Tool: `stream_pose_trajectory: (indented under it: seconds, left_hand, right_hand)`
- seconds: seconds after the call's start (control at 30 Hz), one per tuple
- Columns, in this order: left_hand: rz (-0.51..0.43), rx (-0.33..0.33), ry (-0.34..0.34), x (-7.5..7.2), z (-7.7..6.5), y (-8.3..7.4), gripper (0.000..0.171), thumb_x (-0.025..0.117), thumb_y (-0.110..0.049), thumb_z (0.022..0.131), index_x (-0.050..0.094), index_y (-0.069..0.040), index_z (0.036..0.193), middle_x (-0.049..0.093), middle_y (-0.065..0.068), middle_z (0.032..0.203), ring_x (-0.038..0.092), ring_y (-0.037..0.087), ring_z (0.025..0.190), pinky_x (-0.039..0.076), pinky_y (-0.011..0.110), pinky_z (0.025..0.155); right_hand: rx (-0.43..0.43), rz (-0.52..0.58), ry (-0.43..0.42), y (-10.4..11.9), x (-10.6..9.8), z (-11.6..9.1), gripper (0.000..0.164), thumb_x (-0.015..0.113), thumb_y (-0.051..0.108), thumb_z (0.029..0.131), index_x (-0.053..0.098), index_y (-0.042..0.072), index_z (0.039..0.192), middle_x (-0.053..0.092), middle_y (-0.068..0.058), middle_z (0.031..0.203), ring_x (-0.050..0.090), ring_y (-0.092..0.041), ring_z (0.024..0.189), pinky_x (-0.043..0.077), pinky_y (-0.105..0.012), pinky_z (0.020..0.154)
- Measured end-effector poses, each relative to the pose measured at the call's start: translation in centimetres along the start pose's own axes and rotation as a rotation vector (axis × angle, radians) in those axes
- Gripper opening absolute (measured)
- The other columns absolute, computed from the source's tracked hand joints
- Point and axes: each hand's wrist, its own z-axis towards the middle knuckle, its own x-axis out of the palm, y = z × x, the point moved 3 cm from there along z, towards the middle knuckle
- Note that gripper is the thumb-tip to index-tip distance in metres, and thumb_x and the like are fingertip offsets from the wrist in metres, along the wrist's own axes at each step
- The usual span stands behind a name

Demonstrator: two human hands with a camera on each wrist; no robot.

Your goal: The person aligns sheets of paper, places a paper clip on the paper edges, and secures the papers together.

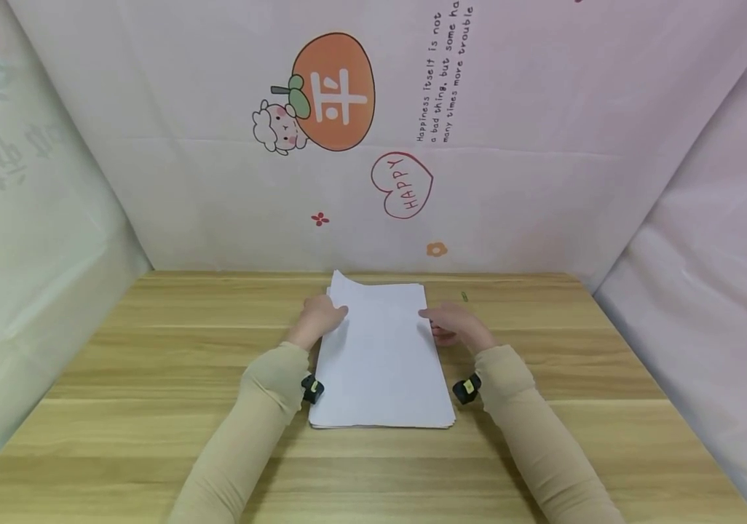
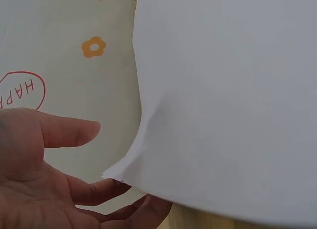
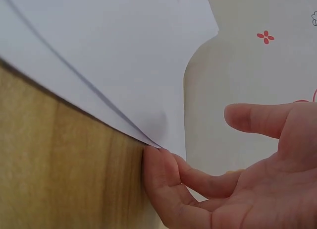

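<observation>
A stack of white paper [image 1: 383, 356] lies on the wooden table, its sheets slightly uneven at the near edge. The top sheet's far left corner [image 1: 339, 280] curls upward. At the left edge is my left hand [image 1: 323, 318]; in the left wrist view its fingers [image 2: 101, 189] touch the lifted corner from below, while the thumb stands straight, apart from the paper. My right hand [image 1: 453, 322] is at the opposite edge. Its bent fingertips [image 3: 156, 162] touch the side of the sheets in the right wrist view, with the thumb held away from them.
A small green paper clip [image 1: 464, 296] lies on the table [image 1: 183, 364] beyond the right hand. Printed white cloth [image 1: 216, 211] hangs behind the table and on both sides. Each wrist carries a small black camera.
</observation>
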Motion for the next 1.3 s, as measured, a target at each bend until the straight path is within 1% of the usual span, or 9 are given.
stream_pose_trajectory:
  seconds: [0.2,0.43,0.53,0.67,0.77,0.87,1.1,1.2,1.3]
  left_hand:
    - [0.004,0.029,-0.006,0.0,0.1,0.2,0.052,0.047,-0.028,0.097,0.050,0.017,0.123,0.055,0.029,0.121,0.049,0.038,0.107,0.042,0.047,0.096]
    - [-0.089,0.032,0.004,-0.3,-0.1,0.7,0.053,0.048,-0.028,0.096,0.047,0.014,0.128,0.054,0.028,0.121,0.052,0.035,0.103,0.047,0.046,0.090]
    - [-0.115,0.026,0.011,-0.4,-0.2,1.0,0.053,0.048,-0.030,0.095,0.047,0.013,0.127,0.056,0.026,0.118,0.055,0.032,0.096,0.049,0.039,0.078]
    - [-0.150,0.024,0.005,-0.4,0.0,1.3,0.053,0.049,-0.029,0.095,0.047,0.013,0.126,0.057,0.026,0.117,0.055,0.029,0.091,0.047,0.035,0.070]
    - [-0.165,0.030,-0.002,-0.3,0.1,1.4,0.053,0.050,-0.029,0.095,0.046,0.012,0.127,0.056,0.026,0.119,0.055,0.029,0.093,0.049,0.039,0.075]
    - [-0.171,0.032,-0.006,-0.4,0.1,1.5,0.052,0.050,-0.030,0.095,0.046,0.011,0.126,0.056,0.024,0.116,0.054,0.029,0.093,0.049,0.040,0.078]
    - [-0.187,0.015,0.011,-0.4,0.0,1.7,0.047,0.050,-0.032,0.095,0.049,0.008,0.120,0.054,0.016,0.101,0.053,0.027,0.091,0.049,0.036,0.074]
    - [-0.199,0.010,0.013,-0.4,-0.1,1.8,0.047,0.050,-0.032,0.094,0.049,0.008,0.120,0.054,0.016,0.103,0.053,0.026,0.092,0.049,0.036,0.076]
    - [-0.225,-0.008,0.021,-0.4,0.0,1.9,0.048,0.051,-0.031,0.094,0.047,0.008,0.122,0.055,0.018,0.109,0.053,0.026,0.095,0.051,0.037,0.079]
  right_hand:
    - [0.015,0.009,-0.008,-0.1,-0.1,0.0,0.038,0.054,0.032,0.094,0.046,-0.002,0.108,0.048,-0.005,0.081,0.051,-0.015,0.072,0.055,-0.036,0.079]
    - [0.018,0.024,-0.013,-0.2,-0.2,0.1,0.041,0.053,0.033,0.095,0.045,-0.003,0.114,0.048,-0.007,0.088,0.050,-0.016,0.075,0.055,-0.033,0.077]
    - [0.018,0.038,-0.015,-0.3,-0.2,0.1,0.045,0.053,0.032,0.095,0.044,-0.005,0.120,0.050,-0.010,0.095,0.052,-0.018,0.080,0.055,-0.034,0.078]
    - [0.025,0.054,-0.008,-0.2,-0.3,0.0,0.049,0.052,0.031,0.096,0.042,-0.006,0.126,0.051,-0.012,0.104,0.054,-0.020,0.089,0.055,-0.036,0.080]
    - [0.031,0.056,0.001,-0.2,-0.3,-0.1,0.046,0.052,0.031,0.096,0.044,-0.005,0.123,0.050,-0.011,0.103,0.054,-0.020,0.089,0.055,-0.036,0.082]
    - [0.029,0.048,0.007,-0.1,-0.4,0.0,0.044,0.052,0.032,0.096,0.045,-0.005,0.120,0.048,-0.010,0.101,0.053,-0.019,0.088,0.055,-0.036,0.081]
    - [0.048,0.023,0.004,-0.2,-0.6,0.3,0.043,0.053,0.034,0.095,0.045,-0.003,0.116,0.047,-0.008,0.096,0.053,-0.018,0.085,0.056,-0.035,0.078]
    - [0.058,0.020,0.009,-0.3,-0.5,0.4,0.041,0.052,0.034,0.095,0.046,-0.003,0.113,0.047,-0.008,0.094,0.053,-0.018,0.084,0.056,-0.034,0.078]
    - [0.065,0.025,0.013,-0.3,-0.6,0.5,0.043,0.052,0.034,0.095,0.048,-0.003,0.116,0.048,-0.009,0.097,0.053,-0.018,0.085,0.056,-0.034,0.078]
